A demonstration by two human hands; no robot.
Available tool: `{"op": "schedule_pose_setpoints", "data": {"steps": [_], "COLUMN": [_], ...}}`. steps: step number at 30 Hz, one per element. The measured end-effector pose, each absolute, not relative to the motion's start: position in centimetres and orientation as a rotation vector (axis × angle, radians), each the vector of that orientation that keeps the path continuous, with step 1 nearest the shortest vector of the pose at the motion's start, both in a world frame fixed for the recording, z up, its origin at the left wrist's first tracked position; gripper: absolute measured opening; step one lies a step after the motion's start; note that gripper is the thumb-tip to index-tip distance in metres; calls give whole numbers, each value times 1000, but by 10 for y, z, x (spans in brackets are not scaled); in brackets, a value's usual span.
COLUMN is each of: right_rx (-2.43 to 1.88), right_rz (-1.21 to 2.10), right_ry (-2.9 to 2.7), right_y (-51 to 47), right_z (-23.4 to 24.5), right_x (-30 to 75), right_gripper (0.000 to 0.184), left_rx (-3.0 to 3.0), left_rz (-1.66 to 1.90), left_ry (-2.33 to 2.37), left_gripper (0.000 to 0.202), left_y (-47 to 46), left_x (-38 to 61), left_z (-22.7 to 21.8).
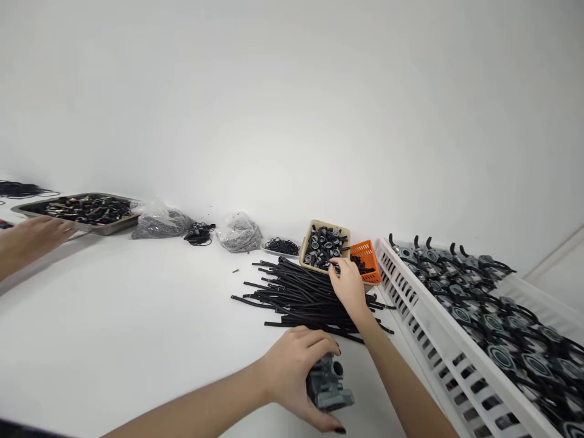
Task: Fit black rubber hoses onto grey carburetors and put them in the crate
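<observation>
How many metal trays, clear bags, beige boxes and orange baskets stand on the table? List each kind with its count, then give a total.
metal tray: 1
clear bags: 2
beige box: 1
orange basket: 1
Total: 5

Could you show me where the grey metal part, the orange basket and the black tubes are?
grey metal part (329, 386): head view, its body below the round opening.
orange basket (370, 258): head view, its slotted wall.
black tubes (292, 295): head view, middle of the pile.
</observation>
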State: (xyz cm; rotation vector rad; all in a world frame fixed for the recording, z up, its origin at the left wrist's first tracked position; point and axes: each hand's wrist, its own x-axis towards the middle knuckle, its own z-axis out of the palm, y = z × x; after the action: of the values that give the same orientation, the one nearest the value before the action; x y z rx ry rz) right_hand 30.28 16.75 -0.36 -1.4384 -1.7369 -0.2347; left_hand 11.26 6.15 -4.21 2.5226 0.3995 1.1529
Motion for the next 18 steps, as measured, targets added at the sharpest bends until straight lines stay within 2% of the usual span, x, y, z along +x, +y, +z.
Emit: {"op": "schedule_pose_setpoints", "data": {"steps": [8,12,15,18], "right_rx": [-1552,-1426,-1114,-975], "right_rz": [-147,-87,267,607], "right_ry": [-1702,-1594,-1400,-1325], "right_y": [224,197,158,119], "right_z": [13,17,12,0], "right_x": [308,313,307,294], "right_gripper": [5,18,29,27], "left_rx": [2647,2708,2738,2757], "left_rz": [1033,959,918,871], "left_ry": [355,420,498,552], "left_gripper": [60,57,53,49], "left_y": [83,90,93,96], "left_x": [106,100,96,93], "left_z": [-47,-42,-37,-32]}}
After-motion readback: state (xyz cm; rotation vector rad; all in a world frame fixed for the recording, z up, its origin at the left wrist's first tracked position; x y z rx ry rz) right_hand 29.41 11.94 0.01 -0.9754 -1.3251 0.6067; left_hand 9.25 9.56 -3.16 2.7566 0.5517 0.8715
